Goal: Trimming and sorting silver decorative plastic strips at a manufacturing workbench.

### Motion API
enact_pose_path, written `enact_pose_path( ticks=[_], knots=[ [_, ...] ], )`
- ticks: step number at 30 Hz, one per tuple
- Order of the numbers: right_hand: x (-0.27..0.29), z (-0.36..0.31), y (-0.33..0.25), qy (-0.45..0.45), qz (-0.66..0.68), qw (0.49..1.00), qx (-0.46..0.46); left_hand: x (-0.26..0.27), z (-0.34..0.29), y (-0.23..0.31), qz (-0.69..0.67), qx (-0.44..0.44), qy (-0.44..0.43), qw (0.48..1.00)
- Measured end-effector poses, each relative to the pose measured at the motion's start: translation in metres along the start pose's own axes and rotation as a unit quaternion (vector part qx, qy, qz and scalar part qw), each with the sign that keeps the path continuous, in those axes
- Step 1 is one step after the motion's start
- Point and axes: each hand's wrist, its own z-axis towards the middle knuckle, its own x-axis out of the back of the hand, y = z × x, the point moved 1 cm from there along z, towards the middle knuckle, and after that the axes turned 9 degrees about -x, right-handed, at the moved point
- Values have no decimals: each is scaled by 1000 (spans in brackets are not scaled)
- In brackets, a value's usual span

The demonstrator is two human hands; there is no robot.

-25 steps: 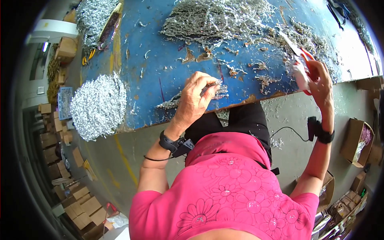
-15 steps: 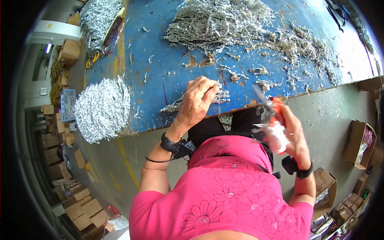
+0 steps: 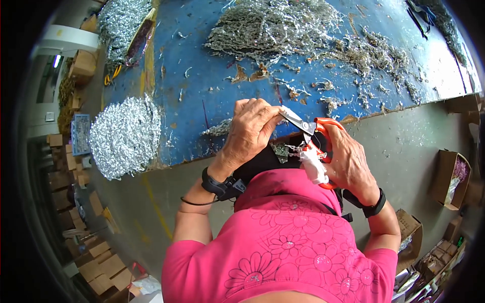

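Note:
My right hand (image 3: 348, 160) grips a pair of scissors (image 3: 302, 122) with orange handles, one loop wrapped in ragged white material. Their blades point left, and the tips reach the fingertips of my left hand (image 3: 251, 130). That left hand is closed in a pinch just over the table's near edge; what sits between the fingers is mostly covered. A short length of silver tinsel (image 3: 218, 128) sticks out beyond its far side and lies on the blue table (image 3: 189, 108).
A rounded silver tinsel bundle (image 3: 126, 137) rests at the table's left corner. Farther back lies a large tinsel heap (image 3: 275, 29), with loose scraps (image 3: 376, 58) to its right. Yellow-handled scissors (image 3: 112, 76) lie far left. Open cardboard boxes (image 3: 451, 179) stand on the floor.
My right hand has brought the scissors left and up, so their tips now meet my left fingertips. The left hand has barely moved and stays pinched.

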Motion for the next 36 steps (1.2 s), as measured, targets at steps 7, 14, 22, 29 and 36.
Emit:
enact_pose_path(
  ticks=[7, 14, 22, 29, 36],
  knots=[
    [3, 4, 0, -50, 4, 998, -38, 1, 4, -3, -3, 1, 9, 1000],
    [-4, 1, 16, -20, 17, 999, -24, -3, 2, -5, -5, -3, -15, 1000],
    [18, 4, 23, 61, 130, 979, -145, 35, -21, -3, 34, 78, 0, 996],
    [85, 49, 96, 190, -140, 971, -36, 103, -106, -22, 80, 265, -12, 961],
    [103, 82, 105, 177, -228, 957, 19, 84, -115, -28, 127, 194, 14, 973]
  ],
)
